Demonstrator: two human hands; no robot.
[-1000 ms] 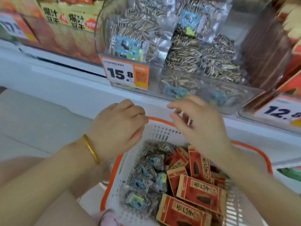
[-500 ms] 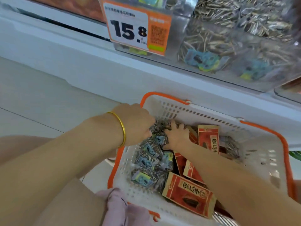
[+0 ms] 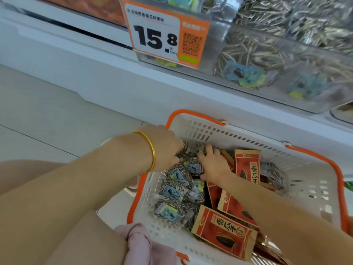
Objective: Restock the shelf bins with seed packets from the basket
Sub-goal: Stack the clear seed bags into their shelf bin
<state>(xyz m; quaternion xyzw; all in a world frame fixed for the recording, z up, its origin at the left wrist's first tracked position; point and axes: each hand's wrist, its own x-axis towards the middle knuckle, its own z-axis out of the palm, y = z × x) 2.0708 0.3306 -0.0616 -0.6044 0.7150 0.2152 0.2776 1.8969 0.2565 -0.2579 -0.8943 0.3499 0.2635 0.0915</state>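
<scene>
A white basket [image 3: 309, 180] with an orange rim sits below the shelf. It holds several clear seed packets [image 3: 175, 190] with blue labels on its left side and several red packets [image 3: 223, 230] on its right. My left hand [image 3: 164, 150], a gold bangle on its wrist, reaches over the basket's left rim and its fingers curl around clear packets at the far end. My right hand [image 3: 212, 163] grips the same heap of clear packets from the right. Above, a clear shelf bin [image 3: 282, 60] is filled with the same clear seed packets.
A price tag [image 3: 164, 35] reading 15.8 hangs on the bin's front left. The white shelf ledge [image 3: 114, 77] runs just behind the basket. Tiled floor [image 3: 47, 119] lies to the left. A pink cloth [image 3: 141, 245] lies at the basket's near edge.
Both hands dropped from in front of the shelf bin down into the basket and closed on the clear packets. The view tilted downward.
</scene>
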